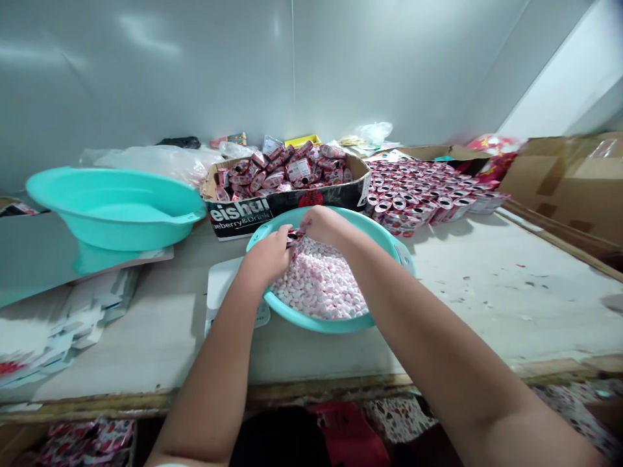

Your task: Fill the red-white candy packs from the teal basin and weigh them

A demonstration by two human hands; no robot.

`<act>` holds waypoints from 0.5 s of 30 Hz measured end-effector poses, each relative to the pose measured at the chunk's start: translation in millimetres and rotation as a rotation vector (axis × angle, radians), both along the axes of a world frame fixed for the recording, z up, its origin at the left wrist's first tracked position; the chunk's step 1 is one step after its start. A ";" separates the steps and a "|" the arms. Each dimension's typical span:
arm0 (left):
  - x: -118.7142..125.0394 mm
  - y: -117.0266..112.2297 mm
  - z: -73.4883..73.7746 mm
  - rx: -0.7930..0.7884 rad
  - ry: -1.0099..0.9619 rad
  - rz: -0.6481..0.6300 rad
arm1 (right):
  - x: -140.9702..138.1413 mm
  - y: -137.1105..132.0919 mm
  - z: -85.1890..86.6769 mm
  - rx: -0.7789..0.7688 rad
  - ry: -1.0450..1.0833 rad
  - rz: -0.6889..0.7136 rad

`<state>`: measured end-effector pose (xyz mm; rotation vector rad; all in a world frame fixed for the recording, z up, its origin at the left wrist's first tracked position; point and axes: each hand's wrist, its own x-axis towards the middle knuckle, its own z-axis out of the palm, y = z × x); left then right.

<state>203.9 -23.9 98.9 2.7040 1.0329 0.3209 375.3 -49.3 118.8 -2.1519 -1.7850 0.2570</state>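
Note:
A turquoise basin (311, 324) full of small pale pink and white candies (321, 285) stands in front of me on the table. My left hand (272, 256) is at the basin's left side, closed around a small red-and-pink printed container (293, 238) with a dark opening. My right hand (318, 224) is just right of this container, over the far part of the candies. Its fingers are bent inward and closed; whatever they hold is hidden.
Behind the basin sits a cut-down carton (287, 207) heaped with closed pink packs (296, 170). Many open-topped containers (428, 194) stand in rows at the right, near a large cardboard box (564, 188). An oval turquoise tub (117, 207) is at the left.

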 end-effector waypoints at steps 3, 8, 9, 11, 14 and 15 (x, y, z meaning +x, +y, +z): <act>-0.2 0.6 -0.8 0.001 -0.011 -0.014 | -0.6 0.5 -0.2 -0.025 -0.036 0.024; -0.9 0.2 0.5 0.011 -0.006 -0.020 | -5.5 -1.7 7.1 -0.065 -0.057 0.092; -0.9 -0.2 1.0 0.017 0.000 -0.016 | -6.5 -2.2 8.3 -0.067 -0.054 0.108; -0.8 -0.9 1.7 0.026 0.008 -0.010 | -8.3 -3.2 9.6 -0.062 -0.047 0.124; -0.9 -1.0 1.2 0.032 0.007 -0.015 | -10.4 -4.9 10.1 -0.049 -0.024 0.118; -1.1 -0.8 0.8 0.035 0.005 -0.018 | -11.0 -5.6 10.3 -0.043 -0.011 0.117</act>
